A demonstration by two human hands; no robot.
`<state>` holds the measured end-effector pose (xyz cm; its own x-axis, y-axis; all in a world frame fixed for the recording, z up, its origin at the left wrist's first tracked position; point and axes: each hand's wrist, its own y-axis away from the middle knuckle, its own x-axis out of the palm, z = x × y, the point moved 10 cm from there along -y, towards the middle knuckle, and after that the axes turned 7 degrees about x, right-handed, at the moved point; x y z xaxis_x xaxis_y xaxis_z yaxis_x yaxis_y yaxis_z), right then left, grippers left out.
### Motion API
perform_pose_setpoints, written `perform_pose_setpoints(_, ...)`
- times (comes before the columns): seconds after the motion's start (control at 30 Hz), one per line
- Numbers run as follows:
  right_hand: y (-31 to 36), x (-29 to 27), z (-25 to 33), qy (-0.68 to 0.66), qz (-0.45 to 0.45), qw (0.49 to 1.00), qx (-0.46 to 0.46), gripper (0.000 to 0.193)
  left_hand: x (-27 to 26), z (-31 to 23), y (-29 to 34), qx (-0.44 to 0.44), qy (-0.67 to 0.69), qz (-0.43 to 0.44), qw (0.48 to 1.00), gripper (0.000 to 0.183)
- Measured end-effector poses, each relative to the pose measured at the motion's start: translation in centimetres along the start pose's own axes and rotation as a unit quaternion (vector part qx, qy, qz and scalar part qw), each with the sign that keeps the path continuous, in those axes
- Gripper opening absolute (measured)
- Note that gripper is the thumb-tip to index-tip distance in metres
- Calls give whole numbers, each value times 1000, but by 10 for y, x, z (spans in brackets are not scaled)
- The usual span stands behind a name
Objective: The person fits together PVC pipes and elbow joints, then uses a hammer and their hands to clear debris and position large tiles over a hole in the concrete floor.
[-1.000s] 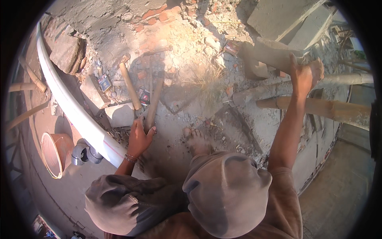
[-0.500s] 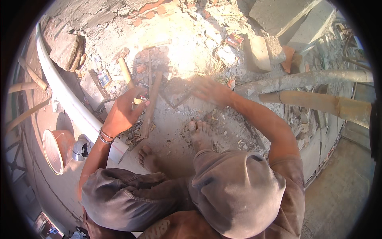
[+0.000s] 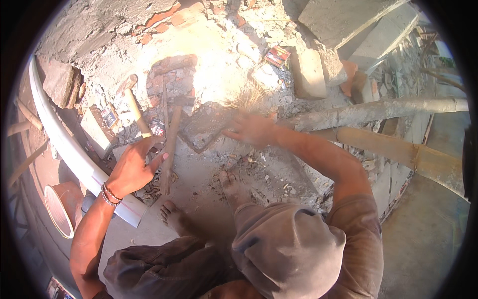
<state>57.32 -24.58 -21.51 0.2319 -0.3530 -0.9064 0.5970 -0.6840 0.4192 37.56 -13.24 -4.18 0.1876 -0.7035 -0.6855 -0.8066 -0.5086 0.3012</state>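
A hammer [image 3: 134, 107] lies on rubble-strewn ground to the left, its head on the far side and its wooden handle slanting toward the near side, ending just beside a worker's left hand [image 3: 130, 167]. The tool looks stiff, sturdy and head-heavy, its weight probably gathered at the far end, and dust could leave the wood a little slick; the near half of the handle seems the surest place to take hold. Just to its right, a long wooden bar [image 3: 170, 149] lies almost in line with the worker's gaze, likely rigid and lighter, and probably best gripped around the middle.

The left arm comes in from the near left, beaded bracelets [image 3: 109, 194] at the wrist, the back of the hand turned up. Its index finger points far and right, thumb set apart from it near the bar, with nothing visibly clamped between them. The right arm bends at the elbow and crosses inward from the right, bringing the right hand [image 3: 254, 129] low over the debris, palm down, just on the near side of a tuft of dry grass [image 3: 249, 94]. Its fingers appear spread and free of any object, though motion blur hides whether they touch the ground
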Motion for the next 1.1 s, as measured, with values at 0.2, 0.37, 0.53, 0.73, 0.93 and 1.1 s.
perform_pose_setpoints(0.2,9,-11,3,14,-69,996,57,80,116,-43,-87,32,-61,118,991,101)
perform_pose_setpoints(0.37,-6,-1,7,56,6,998,23,81,216,-13,-117,-73,-70,-113,988,133)
perform_pose_setpoints(0.53,5,-9,1,69,-42,997,12,80,226,-16,-130,-87,-30,-68,993,140)
perform_pose_setpoints(0.73,1,-2,0,-2,88,996,-26,69,225,-11,-138,-37,-45,-56,997,141)
perform_pose_setpoints(0.93,-6,2,0,-26,23,999,-10,68,222,-13,-137,-40,-48,-40,997,137)
perform_pose_setpoints(1.1,2,-11,-18,-119,-42,992,14,70,209,-11,-121,-20,-60,-141,988,128)
